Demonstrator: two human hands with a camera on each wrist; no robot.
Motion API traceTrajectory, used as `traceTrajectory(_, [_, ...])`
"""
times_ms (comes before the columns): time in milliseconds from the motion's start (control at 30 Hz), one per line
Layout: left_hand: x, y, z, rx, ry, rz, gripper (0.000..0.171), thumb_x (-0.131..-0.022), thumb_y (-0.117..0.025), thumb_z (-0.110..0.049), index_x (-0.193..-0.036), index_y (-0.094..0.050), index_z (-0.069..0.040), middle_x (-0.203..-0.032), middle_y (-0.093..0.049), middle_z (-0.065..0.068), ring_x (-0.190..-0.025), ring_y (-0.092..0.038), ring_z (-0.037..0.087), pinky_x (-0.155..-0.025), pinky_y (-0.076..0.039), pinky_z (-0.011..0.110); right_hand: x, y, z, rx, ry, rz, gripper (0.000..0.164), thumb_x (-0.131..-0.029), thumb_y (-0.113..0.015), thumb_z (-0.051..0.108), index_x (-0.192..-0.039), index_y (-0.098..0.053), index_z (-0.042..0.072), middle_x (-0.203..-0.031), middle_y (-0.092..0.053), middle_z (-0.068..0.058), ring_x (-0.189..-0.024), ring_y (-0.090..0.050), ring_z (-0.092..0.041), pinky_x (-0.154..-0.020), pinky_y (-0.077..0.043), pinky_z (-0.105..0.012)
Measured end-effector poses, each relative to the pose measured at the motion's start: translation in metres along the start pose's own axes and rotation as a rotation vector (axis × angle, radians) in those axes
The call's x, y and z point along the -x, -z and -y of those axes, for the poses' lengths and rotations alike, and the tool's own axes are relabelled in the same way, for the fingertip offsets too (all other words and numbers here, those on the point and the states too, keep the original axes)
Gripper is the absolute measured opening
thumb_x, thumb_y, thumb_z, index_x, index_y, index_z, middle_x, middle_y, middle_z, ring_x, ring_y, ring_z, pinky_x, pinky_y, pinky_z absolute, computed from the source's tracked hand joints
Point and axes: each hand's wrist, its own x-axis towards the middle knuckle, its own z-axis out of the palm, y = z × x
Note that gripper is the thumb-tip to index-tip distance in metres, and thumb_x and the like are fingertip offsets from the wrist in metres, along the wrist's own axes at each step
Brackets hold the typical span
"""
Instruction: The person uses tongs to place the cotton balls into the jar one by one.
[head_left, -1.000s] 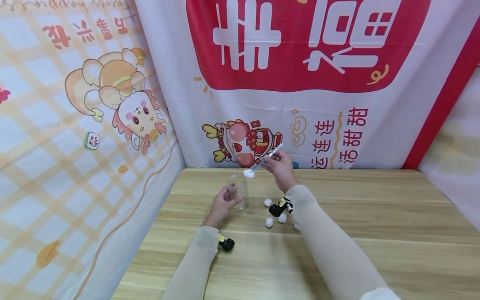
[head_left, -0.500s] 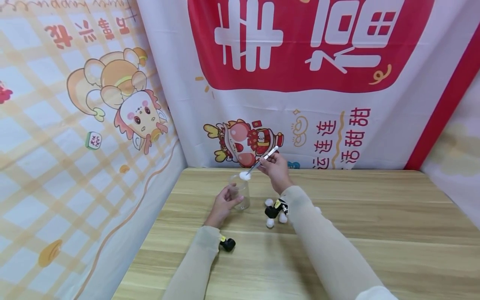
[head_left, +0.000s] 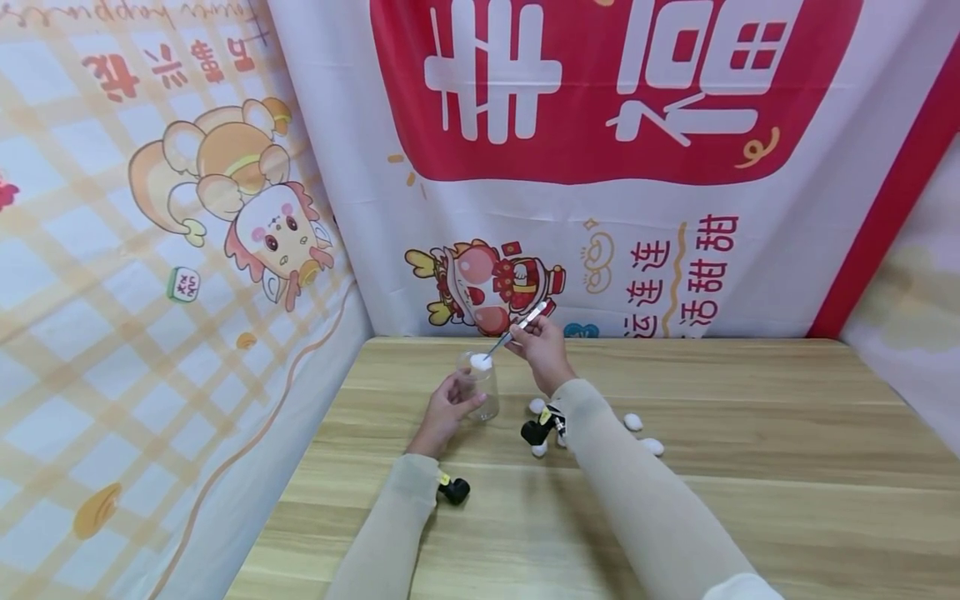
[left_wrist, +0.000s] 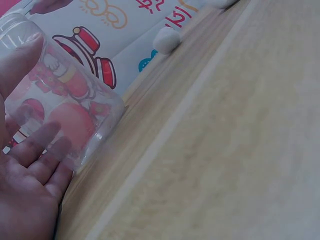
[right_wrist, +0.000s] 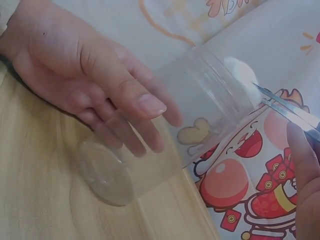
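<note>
"What's beneath the hands?"
"A wooden table (head_left: 750,517). The left hand (head_left: 442,412) curls round a clear jar (head_left: 489,390), upright on it."
"And the right hand (head_left: 545,352)?"
"Pinching tweezers (right_wrist: 299,115); beyond that grip, their tips hold a white ball (head_left: 481,362) at the jar's mouth. Loose balls (head_left: 633,422) lie on its near side."

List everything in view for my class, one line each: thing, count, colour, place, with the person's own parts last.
Wood-grain table: one, light brown, below.
Clear cylindrical plastic jar: one, colourless, table's back left.
Slim metal tweezers: one pair, silver, above the jar.
Round cotton-like ball: one, white, at the tweezers' tips.
Loose cotton-like balls: at least five, white, on the table.
Printed cloth walls: three, mostly white, left, back, right.
Wrist cameras: two, black, one per wrist.
Long sleeves: two, beige, forearms.
Left hand: one, bare, gripping the jar.
Right hand: one, bare, pinching the tweezers.
</note>
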Motion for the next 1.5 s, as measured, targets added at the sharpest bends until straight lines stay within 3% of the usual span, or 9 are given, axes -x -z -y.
traceTrajectory(233, [0.000, 0.001, -0.001, -0.007, 0.002, 0.004, 0.070, -0.079, -0.082, -0.029, -0.140, -0.050, -0.019, -0.135, -0.056, 0.007, -0.127, -0.049, 0.026, -0.108, -0.037, 0.041, 0.001, 0.001, -0.005, 0.009, 0.002, 0.004, 0.023, -0.095, -0.061, 0.004, -0.118, -0.057, 0.003, -0.121, -0.055, -0.022, -0.107, -0.061, -0.026, -0.083, -0.056, -0.031])
traceTrajectory(400, [0.000, 0.001, -0.001, -0.010, 0.000, 0.020, 0.072, -0.081, -0.081, -0.027, -0.143, -0.046, -0.014, -0.139, -0.052, 0.011, -0.130, -0.045, 0.027, -0.110, -0.034, 0.042, 0.000, 0.000, -0.009, 0.013, 0.000, 0.006, 0.023, -0.095, -0.061, 0.006, -0.119, -0.058, 0.006, -0.117, -0.059, -0.016, -0.110, -0.060, -0.028, -0.082, -0.056, -0.031])
traceTrajectory(600, [0.005, 0.001, -0.018, -0.039, 0.029, 0.058, 0.067, -0.087, -0.075, -0.016, -0.145, -0.042, -0.008, -0.140, -0.050, 0.014, -0.131, -0.044, 0.029, -0.110, -0.034, 0.040, 0.000, 0.001, -0.010, 0.011, 0.005, -0.005, 0.025, -0.096, -0.061, 0.007, -0.120, -0.058, 0.006, -0.117, -0.060, -0.014, -0.109, -0.061, -0.026, -0.083, -0.056, -0.030])
traceTrajectory(767, [-0.001, 0.001, -0.004, -0.005, 0.010, 0.045, 0.070, -0.085, -0.077, -0.019, -0.145, -0.042, -0.011, -0.140, -0.051, 0.012, -0.131, -0.044, 0.028, -0.110, -0.034, 0.040, 0.002, 0.002, -0.007, 0.006, 0.031, -0.008, 0.023, -0.096, -0.060, 0.006, -0.119, -0.056, 0.005, -0.118, -0.058, -0.016, -0.111, -0.060, -0.027, -0.084, -0.056, -0.031])
traceTrajectory(1100, [0.001, -0.002, -0.003, -0.010, 0.004, 0.014, 0.070, -0.082, -0.080, -0.025, -0.143, -0.047, -0.016, -0.144, -0.048, 0.012, -0.131, -0.045, 0.028, -0.109, -0.036, 0.042, 0.004, 0.005, -0.008, -0.014, 0.049, -0.010, 0.021, -0.097, -0.060, 0.005, -0.117, -0.057, 0.004, -0.128, -0.053, -0.026, -0.108, -0.060, -0.026, -0.084, -0.056, -0.031])
traceTrajectory(1500, [-0.001, -0.001, 0.002, -0.013, -0.007, 0.009, 0.079, -0.079, -0.081, -0.029, -0.146, -0.043, -0.010, -0.144, -0.048, 0.011, -0.132, -0.044, 0.027, -0.109, -0.035, 0.041, 0.006, 0.006, -0.001, -0.032, 0.068, -0.016, 0.020, -0.096, -0.060, 0.005, -0.116, -0.057, 0.003, -0.114, -0.059, -0.015, -0.111, -0.060, -0.029, -0.085, -0.055, -0.031])
